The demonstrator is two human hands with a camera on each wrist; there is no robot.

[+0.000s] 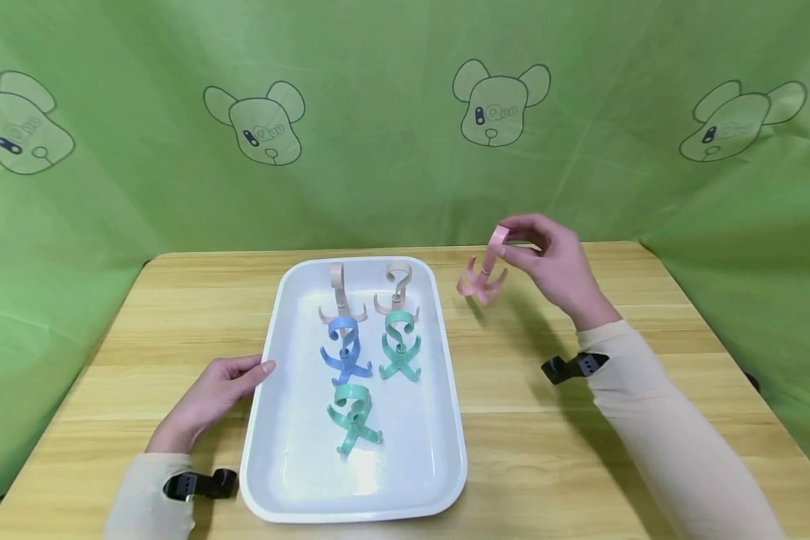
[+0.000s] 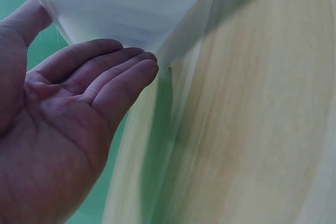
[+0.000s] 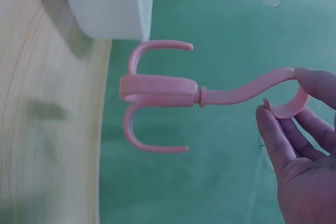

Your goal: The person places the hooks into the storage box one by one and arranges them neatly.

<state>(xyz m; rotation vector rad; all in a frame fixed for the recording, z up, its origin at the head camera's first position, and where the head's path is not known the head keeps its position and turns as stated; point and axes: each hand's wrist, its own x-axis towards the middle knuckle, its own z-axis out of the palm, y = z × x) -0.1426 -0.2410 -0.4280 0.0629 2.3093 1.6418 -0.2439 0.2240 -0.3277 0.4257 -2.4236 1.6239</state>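
My right hand (image 1: 550,262) pinches a pink multi-prong hanging hook (image 1: 489,266) by its curved top. The hook hangs above the table to the right of the white tray (image 1: 454,420), its prongs pointing down. In the right wrist view, thumb and fingers meet around the hook's curl (image 3: 287,113). At the tray's left side, my left hand (image 1: 219,386) holds the rim, thumb on top and fingers against the outer wall (image 2: 126,9). Inside the tray stand two beige hooks (image 1: 397,298), a blue hook (image 1: 346,364) and two green hooks (image 1: 400,360).
The tray rests on a light wooden table (image 1: 526,465). Behind it hangs a green curtain (image 1: 385,187) printed with mouse-like heads. A black wrist camera (image 1: 574,367) is strapped to the right sleeve, another (image 1: 201,484) to the left.
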